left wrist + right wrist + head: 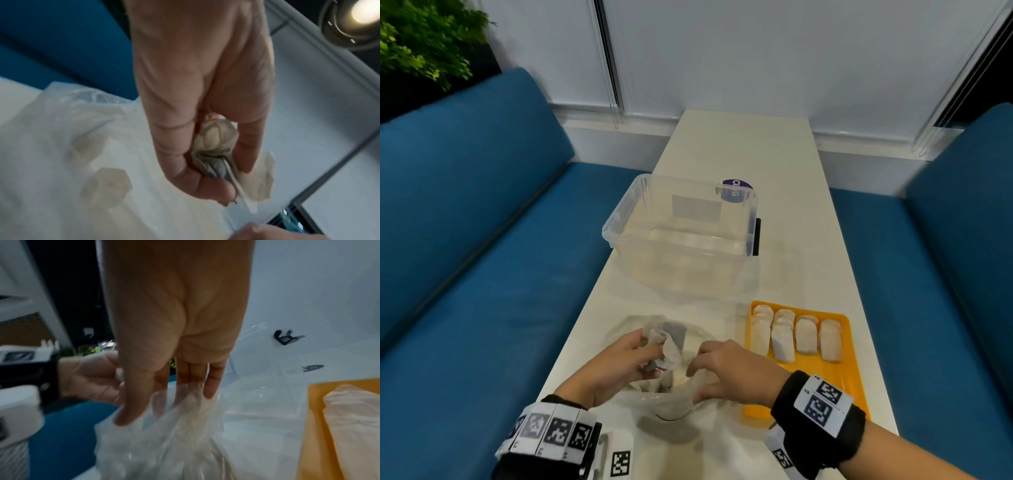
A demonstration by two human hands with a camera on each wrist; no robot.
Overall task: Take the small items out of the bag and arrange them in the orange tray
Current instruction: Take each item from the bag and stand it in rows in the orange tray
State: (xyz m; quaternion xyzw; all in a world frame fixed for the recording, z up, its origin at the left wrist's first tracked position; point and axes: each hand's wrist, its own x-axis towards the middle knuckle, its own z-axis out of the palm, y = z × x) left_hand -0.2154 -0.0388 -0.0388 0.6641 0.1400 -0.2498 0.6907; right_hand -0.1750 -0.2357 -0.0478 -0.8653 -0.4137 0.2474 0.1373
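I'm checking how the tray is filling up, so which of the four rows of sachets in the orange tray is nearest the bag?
The leftmost row in the orange tray: it lies along the tray's left edge, beside the plastic bag; the other three rows sit farther right.

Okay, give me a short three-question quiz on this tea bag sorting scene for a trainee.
1. True or false: the left hand holds crumpled white tea bags in its grip.
2. How many rows of tea bags lie in the flat orange plastic tray? A) two B) four C) six
3. Fill in: the right hand pinches the thin clear plastic ___.

Key: 1 true; 2 B; 3 bag. The large clear plastic storage box beyond the tray on the long white table looks empty.
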